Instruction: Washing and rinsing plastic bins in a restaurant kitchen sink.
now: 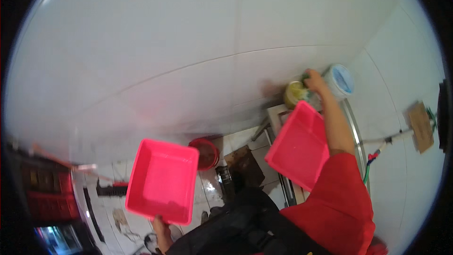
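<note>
My left hand (pixel 161 229) grips the near rim of a pink rectangular plastic basin (pixel 161 180), held tilted above the floor with nothing in it. My right hand (pixel 314 80) reaches out to a yellowish tub (pixel 291 96) by the wall, fingers closed on a small dark green item (pixel 305 77), too blurred to name. A second pink basin (pixel 300 147) lies below my right forearm, over a metal-framed stand (pixel 275 112); the arm covers part of its right side. Just right of that hand is a white bucket (pixel 339 82) with something blue at its top.
A red bucket (pixel 204 154) stands on the tiled floor near a brown mat or board (pixel 244 164). At right, a tap pipe (pixel 398 135) with a green hose (pixel 367 171) crosses the white wall. A brush head (pixel 109 188) lies left of the held basin.
</note>
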The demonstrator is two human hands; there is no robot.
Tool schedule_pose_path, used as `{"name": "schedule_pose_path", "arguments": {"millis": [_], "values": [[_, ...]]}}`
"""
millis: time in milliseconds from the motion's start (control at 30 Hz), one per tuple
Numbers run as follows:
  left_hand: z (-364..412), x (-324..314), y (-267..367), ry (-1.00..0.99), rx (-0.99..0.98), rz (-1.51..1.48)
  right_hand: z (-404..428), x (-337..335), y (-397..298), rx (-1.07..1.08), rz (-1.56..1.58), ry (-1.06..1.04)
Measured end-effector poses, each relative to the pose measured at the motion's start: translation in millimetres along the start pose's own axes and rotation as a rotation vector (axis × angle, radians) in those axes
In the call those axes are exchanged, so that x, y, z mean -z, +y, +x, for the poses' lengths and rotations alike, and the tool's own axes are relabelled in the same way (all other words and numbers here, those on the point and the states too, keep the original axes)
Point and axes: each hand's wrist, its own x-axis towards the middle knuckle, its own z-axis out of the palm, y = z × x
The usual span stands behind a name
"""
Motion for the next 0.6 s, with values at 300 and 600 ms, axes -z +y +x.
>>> {"name": "schedule_pose_path", "arguments": {"millis": [300, 600], "values": [[21.3, -27.3, -3.0, 0.213, -0.262, 0.5, -79.1, 129.6, -169.3, 0.143, 0.567, -0.1], [-12.6, -13.4, 35.1, 0.112, -0.41, 0.634, -261.8, -62.1, -478.9, 0.658, 0.848, -0.78]]}}
